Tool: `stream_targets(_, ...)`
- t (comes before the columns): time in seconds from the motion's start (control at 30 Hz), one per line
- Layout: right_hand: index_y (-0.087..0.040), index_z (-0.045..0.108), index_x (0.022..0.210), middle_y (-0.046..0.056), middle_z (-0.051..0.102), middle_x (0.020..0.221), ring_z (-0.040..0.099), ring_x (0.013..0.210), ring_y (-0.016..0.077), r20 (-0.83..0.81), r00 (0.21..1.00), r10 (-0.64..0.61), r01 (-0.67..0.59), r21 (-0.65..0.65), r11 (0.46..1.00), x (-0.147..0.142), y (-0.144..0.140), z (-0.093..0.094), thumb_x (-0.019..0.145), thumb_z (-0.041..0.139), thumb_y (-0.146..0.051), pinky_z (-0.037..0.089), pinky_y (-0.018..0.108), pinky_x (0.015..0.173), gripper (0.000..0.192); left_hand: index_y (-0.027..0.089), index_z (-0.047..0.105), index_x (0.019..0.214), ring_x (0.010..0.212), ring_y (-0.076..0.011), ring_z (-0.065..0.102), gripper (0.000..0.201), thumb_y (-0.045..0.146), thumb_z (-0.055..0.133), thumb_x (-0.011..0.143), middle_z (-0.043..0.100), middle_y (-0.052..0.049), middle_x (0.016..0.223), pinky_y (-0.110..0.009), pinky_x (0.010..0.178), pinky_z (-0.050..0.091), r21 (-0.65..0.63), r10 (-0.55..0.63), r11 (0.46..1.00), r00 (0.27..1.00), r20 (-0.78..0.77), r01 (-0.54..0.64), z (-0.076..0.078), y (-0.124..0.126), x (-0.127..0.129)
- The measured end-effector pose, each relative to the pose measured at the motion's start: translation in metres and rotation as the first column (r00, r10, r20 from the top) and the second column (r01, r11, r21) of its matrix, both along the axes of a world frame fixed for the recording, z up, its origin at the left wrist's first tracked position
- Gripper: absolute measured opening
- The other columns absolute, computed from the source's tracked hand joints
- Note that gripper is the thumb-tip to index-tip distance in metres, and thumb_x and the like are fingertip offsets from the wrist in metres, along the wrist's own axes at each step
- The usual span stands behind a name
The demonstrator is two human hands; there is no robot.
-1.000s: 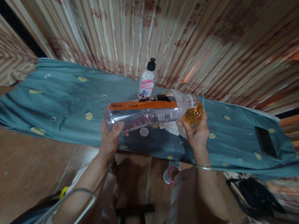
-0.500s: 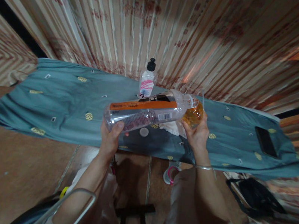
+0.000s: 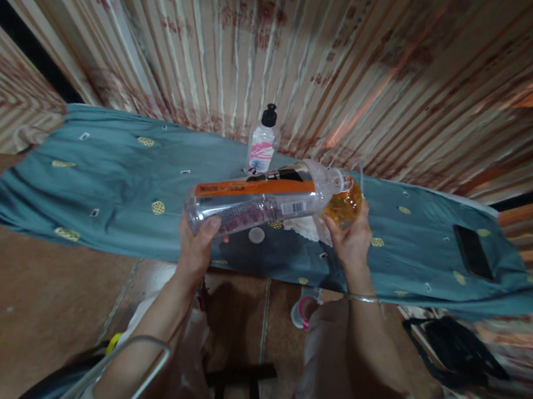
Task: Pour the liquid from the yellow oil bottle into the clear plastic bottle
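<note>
My left hand [image 3: 197, 242] is wrapped round the base of a large clear plastic bottle [image 3: 256, 198] with an orange and black label. The bottle is tipped nearly level, its uncapped neck pointing right, and looks almost drained. At its mouth, my right hand [image 3: 352, 237] grips a clear cup [image 3: 345, 205] with amber liquid in it. The neck overlaps the cup, so I cannot tell whether they touch. Below the bottle a round white cap [image 3: 257, 235] lies on the cloth. A crumpled white tissue [image 3: 311, 228] sits partly hidden under the bottle and cup.
Behind the bottle stands a pump-top bottle [image 3: 263, 145] with a pink label. A teal patterned cloth [image 3: 112, 182] covers the narrow table. A black phone [image 3: 473, 251] lies at the right end, and a dark bag [image 3: 455, 351] hangs or rests below it. Striped curtain closes off the back.
</note>
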State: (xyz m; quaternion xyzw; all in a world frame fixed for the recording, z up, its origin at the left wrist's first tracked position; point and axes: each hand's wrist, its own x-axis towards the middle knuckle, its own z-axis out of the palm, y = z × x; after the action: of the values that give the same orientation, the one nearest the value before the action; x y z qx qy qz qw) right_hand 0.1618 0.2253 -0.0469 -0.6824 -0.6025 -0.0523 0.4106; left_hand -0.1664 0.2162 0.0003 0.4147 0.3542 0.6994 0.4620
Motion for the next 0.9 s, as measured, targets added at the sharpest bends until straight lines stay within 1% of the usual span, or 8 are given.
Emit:
stream_targets(0.1, -0.019, 0.047, 0.154, 0.020, 0.068, 0.147, 0.070, 0.133, 0.0375, 0.013, 1.000, -0.008, 0.008, 0.005, 1.000, 0.0009, 0.0007, -0.0011, 0.091, 0.071, -0.062, 0.060, 0.054, 0.111, 0.080, 0.028, 0.069, 0.132, 0.056, -0.0117, 0.058, 0.069, 0.061, 0.088, 0.074, 0.074, -0.003, 0.095, -0.021, 0.041, 0.045, 0.020, -0.011, 1.000, 1.000, -0.026, 0.011, 0.0017, 0.0001, 0.0002)
stream_targets(0.2, -0.018, 0.048, 0.153, 0.020, 0.070, 0.146, 0.071, 0.132, 0.0372, 0.010, 1.000, -0.002, 0.002, 0.016, 1.000, 0.0002, 0.0005, -0.0009, 0.091, 0.070, -0.062, 0.061, 0.053, 0.109, 0.079, 0.027, 0.069, 0.132, 0.055, -0.0117, 0.057, 0.069, 0.061, 0.088, 0.076, 0.074, -0.004, 0.095, -0.021, 0.041, 0.045, 0.036, -0.011, 0.999, 1.000, -0.023, 0.011, 0.0029, -0.0003, 0.0008)
stream_targets(0.33, -0.018, 0.049, 0.153, 0.020, 0.069, 0.147, 0.071, 0.132, 0.0371, 0.003, 1.000, 0.005, -0.005, 0.017, 1.000, -0.0005, 0.0002, -0.0003, 0.091, 0.070, -0.061, 0.061, 0.054, 0.110, 0.078, 0.026, 0.070, 0.129, 0.057, -0.0129, 0.059, 0.067, 0.060, 0.089, 0.075, 0.073, -0.005, 0.097, -0.022, 0.041, 0.046, 0.032, 0.007, 0.999, 1.000, -0.008, -0.007, 0.0019, -0.0007, 0.0006)
stream_targets(0.5, -0.017, 0.047, 0.154, 0.021, 0.068, 0.148, 0.070, 0.134, 0.0369, 0.009, 1.000, 0.012, -0.012, 0.023, 1.000, 0.0012, 0.0005, -0.0020, 0.092, 0.069, -0.061, 0.060, 0.054, 0.112, 0.080, 0.027, 0.069, 0.131, 0.055, -0.0125, 0.058, 0.069, 0.062, 0.089, 0.075, 0.071, -0.003, 0.093, -0.023, 0.041, 0.046, 0.055, 0.002, 0.999, 1.000, -0.024, -0.001, 0.0022, -0.0004, -0.0007)
stream_targets(0.63, -0.017, 0.046, 0.155, 0.021, 0.068, 0.148, 0.069, 0.135, 0.0374, 0.008, 1.000, 0.019, -0.019, 0.015, 1.000, 0.0022, 0.0006, -0.0039, 0.092, 0.069, -0.060, 0.060, 0.055, 0.112, 0.080, 0.026, 0.071, 0.128, 0.056, -0.0126, 0.057, 0.067, 0.061, 0.090, 0.075, 0.071, -0.004, 0.093, -0.024, 0.044, 0.049, 0.039, 0.005, 0.999, 1.000, -0.025, -0.004, 0.0030, -0.0010, -0.0013)
stream_targets(0.77, -0.016, 0.046, 0.155, 0.021, 0.068, 0.148, 0.070, 0.135, 0.0374, 0.009, 1.000, 0.019, -0.019, 0.029, 0.999, 0.0025, 0.0013, -0.0050, 0.092, 0.069, -0.062, 0.059, 0.055, 0.113, 0.082, 0.027, 0.070, 0.132, 0.056, -0.0126, 0.055, 0.071, 0.062, 0.090, 0.074, 0.070, -0.002, 0.089, -0.027, 0.049, 0.053, 0.023, 0.020, 1.000, 0.999, -0.026, -0.019, 0.0017, -0.0013, -0.0015)
stream_targets(0.9, -0.019, 0.047, 0.156, 0.019, 0.068, 0.148, 0.070, 0.133, 0.0362, 0.018, 1.000, -0.003, 0.003, 0.023, 1.000, 0.0023, 0.0016, -0.0048, 0.092, 0.069, -0.064, 0.060, 0.054, 0.112, 0.082, 0.027, 0.067, 0.137, 0.053, -0.0122, 0.053, 0.075, 0.063, 0.089, 0.076, 0.069, -0.001, 0.086, -0.029, 0.051, 0.054, 0.038, 0.006, 0.999, 0.999, -0.043, -0.004, 0.0005, -0.0009, -0.0018)
